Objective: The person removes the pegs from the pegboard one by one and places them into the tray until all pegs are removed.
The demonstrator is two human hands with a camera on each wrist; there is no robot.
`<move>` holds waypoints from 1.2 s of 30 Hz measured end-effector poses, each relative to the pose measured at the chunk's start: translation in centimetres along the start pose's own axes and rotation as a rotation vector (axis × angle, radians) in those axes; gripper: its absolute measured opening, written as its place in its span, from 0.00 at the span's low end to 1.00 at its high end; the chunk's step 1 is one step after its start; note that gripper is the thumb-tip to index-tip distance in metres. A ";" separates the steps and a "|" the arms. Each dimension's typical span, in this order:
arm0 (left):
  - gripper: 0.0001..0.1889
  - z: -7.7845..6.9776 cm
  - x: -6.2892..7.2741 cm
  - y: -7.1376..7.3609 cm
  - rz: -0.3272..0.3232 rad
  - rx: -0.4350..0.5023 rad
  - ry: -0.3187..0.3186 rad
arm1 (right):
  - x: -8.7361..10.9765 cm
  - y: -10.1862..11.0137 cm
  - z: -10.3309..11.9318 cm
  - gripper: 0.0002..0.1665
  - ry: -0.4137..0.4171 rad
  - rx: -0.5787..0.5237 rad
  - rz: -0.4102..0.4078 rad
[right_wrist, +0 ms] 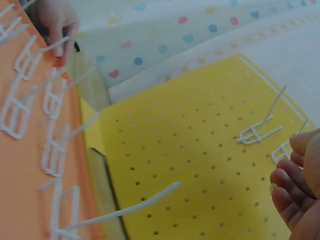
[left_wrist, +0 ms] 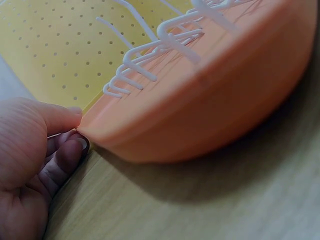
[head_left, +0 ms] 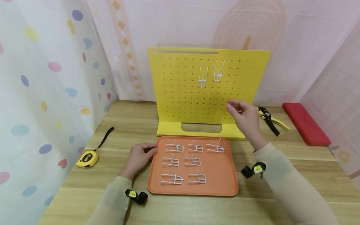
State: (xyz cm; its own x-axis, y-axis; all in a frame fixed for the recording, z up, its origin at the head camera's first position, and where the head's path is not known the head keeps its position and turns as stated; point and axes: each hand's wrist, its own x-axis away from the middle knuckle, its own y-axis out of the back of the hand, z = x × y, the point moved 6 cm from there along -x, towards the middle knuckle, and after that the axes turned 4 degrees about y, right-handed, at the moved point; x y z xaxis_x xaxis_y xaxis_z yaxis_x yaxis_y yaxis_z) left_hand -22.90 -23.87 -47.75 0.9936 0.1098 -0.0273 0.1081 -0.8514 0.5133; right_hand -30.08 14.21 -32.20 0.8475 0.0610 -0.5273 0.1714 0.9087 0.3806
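Note:
My left hand (head_left: 138, 158) pinches the left rim of an orange tray (head_left: 219, 186); in the left wrist view its thumb lies over the rim, fingertips beneath. Several white wire pegboard hooks (head_left: 197, 179) lie in rows on the tray. Behind it stands a yellow pegboard (head_left: 177, 114), where two white hooks, a lower one (head_left: 202, 82) and a higher one (head_left: 217, 76), hang near the top. In front of the board's lower right part, my right hand (head_left: 248, 120) is raised, fingers loosely bent. Nothing shows between its thumb and fingers in the right wrist view.
A yellow tape measure (head_left: 87, 159) with a black strap lies at the left. Yellow-and-black pliers (head_left: 268, 118) rest right of the board, beside a red case (head_left: 306, 123). Patterned curtains (head_left: 53, 78) surround the wooden table (head_left: 126, 122).

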 end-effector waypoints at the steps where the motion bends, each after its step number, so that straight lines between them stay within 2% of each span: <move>1: 0.10 -0.1 0.0 0.0 -0.003 -0.006 -0.003 | -0.8 0.1 0.4 0.18 -0.001 -0.007 0.004; 7: 0.10 -0.1 0.1 -0.1 0.004 -0.024 0.002 | -5.3 0.0 2.3 0.23 -0.021 0.011 0.016; 12: 0.10 -0.3 0.1 -0.5 0.003 -0.012 -0.007 | -7.6 -0.6 3.0 0.20 -0.014 0.029 0.002; 16: 0.10 -0.5 0.2 -0.8 0.001 -0.028 -0.020 | -8.1 -1.1 2.7 0.18 -0.007 -0.011 -0.016; 21: 0.10 -0.7 0.0 -1.2 0.004 -0.027 -0.016 | -8.5 -1.1 2.2 0.16 -0.054 -0.099 -0.039; 26: 0.09 -0.7 0.0 -1.3 0.000 -0.044 -0.031 | -8.5 -1.0 2.0 0.16 -0.040 -0.187 -0.042; 36: 0.10 -0.4 -0.1 -1.2 -0.002 -0.038 -0.021 | -8.5 -1.2 2.5 0.16 -0.014 -0.239 -0.046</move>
State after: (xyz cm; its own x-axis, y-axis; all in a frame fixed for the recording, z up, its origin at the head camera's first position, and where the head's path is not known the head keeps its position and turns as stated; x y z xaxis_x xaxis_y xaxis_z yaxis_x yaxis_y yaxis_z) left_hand -23.18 -22.66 -48.03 0.9938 0.1008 -0.0462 0.1096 -0.8310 0.5454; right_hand -36.27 11.52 -26.26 0.8487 0.0129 -0.5288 0.0880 0.9823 0.1653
